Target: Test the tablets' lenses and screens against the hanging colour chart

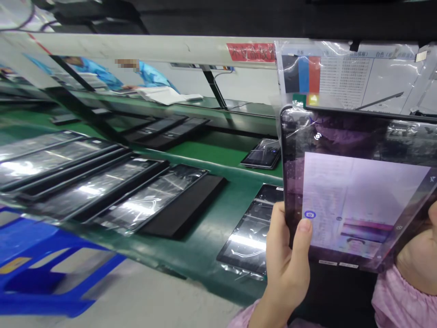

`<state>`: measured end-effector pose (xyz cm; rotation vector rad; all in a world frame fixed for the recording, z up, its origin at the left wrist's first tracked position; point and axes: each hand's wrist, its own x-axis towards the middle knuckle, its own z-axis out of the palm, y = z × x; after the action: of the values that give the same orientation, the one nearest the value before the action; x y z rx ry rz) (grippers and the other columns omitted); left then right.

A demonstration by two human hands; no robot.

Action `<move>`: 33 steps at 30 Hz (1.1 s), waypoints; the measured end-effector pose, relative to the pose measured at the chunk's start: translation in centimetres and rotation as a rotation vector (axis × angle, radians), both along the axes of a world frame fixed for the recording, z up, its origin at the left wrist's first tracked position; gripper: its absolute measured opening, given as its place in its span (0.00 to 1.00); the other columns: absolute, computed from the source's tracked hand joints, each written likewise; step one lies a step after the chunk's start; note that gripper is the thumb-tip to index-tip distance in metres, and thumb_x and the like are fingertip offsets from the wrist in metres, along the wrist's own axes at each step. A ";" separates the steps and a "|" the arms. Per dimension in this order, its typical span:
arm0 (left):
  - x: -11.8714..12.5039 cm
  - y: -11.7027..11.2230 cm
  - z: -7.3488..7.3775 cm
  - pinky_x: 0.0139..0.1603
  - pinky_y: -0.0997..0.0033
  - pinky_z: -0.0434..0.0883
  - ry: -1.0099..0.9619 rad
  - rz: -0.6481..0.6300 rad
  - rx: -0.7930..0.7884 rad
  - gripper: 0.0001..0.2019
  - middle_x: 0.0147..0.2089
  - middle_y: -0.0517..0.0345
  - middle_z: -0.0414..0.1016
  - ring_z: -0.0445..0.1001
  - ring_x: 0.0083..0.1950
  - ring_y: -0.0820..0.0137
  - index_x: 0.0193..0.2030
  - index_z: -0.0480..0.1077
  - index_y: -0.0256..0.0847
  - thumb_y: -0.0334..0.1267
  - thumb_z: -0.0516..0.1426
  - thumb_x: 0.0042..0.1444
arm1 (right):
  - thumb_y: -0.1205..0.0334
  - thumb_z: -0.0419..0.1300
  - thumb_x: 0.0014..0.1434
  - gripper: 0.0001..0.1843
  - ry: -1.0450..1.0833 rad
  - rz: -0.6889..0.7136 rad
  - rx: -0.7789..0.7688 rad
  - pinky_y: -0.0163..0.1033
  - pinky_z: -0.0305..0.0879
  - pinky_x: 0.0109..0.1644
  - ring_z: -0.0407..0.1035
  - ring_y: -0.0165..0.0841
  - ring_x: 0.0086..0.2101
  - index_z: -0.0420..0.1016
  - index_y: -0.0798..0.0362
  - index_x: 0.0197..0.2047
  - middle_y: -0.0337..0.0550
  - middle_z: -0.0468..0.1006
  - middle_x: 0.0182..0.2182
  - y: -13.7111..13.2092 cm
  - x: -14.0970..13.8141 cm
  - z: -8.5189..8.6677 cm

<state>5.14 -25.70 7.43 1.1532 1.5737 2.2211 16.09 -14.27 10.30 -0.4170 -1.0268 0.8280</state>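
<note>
My left hand (287, 255) grips the left edge of a black tablet (358, 191), with its thumb on the front of the bezel. The tablet's screen faces me and shows a camera app with a pale, blurred picture. A bare arm in a pink sleeve (414, 269) sits at the right edge, and the hand at its end is out of view. Just beyond my left hand, a film-wrapped tablet (249, 232) lies flat on a green conveyor belt (211, 218).
Several film-wrapped black tablets (95, 191) lie in rows on the green belt. A co-worker in a blue smock (153, 75) stands beyond it, near white papers (160, 94). A plastic-covered chart (344, 73) hangs above, and a blue stool (44, 264) stands at lower left.
</note>
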 end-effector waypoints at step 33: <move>-0.3 -0.2 -0.1 0.41 0.78 0.73 0.014 -0.022 0.026 0.07 0.39 0.62 0.75 0.74 0.38 0.72 0.49 0.71 0.47 0.44 0.54 0.73 | 0.62 0.54 0.65 0.12 -0.035 0.105 -0.086 0.41 0.68 0.32 0.71 0.39 0.29 0.80 0.47 0.40 0.41 0.75 0.29 -0.5 -0.1 -0.1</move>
<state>4.86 -25.86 7.36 1.1903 1.5346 2.2310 16.02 -14.72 10.15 -0.4547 -1.0552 0.9646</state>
